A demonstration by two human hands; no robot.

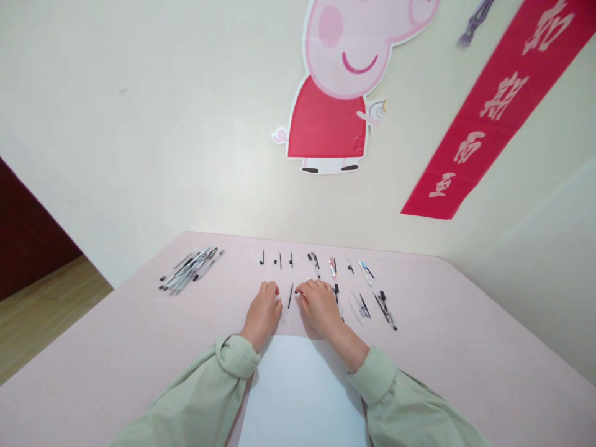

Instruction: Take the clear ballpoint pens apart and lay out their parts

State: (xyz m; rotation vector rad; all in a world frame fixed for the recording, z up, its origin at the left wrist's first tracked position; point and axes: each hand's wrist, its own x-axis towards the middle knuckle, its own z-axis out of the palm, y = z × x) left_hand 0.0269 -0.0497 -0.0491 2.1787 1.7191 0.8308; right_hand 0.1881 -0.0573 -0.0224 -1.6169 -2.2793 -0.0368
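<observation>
A pen refill (290, 298) with a dark upper part and a clear lower part lies upright in view on the pink tabletop, between my two hands. Just left of it, my left hand (263, 310) rests on the table with its fingers curled in; whatever they hold, if anything, is hidden. On the other side, my right hand (319, 305) is bent over, its thumb and index finger closing on a small black pen part (297, 292). Beside and partly behind that hand lie black-capped pen pieces (336, 289). A white sheet (305, 391) lies under my wrists.
A pile of pens (190, 270) lies at the far left of the pink table (139, 347). Pen parts (280, 261) stand in small groups along the back, with more pens (385, 309) at right. Behind rises a wall with a pig cutout (328, 124) and a red banner (484, 124).
</observation>
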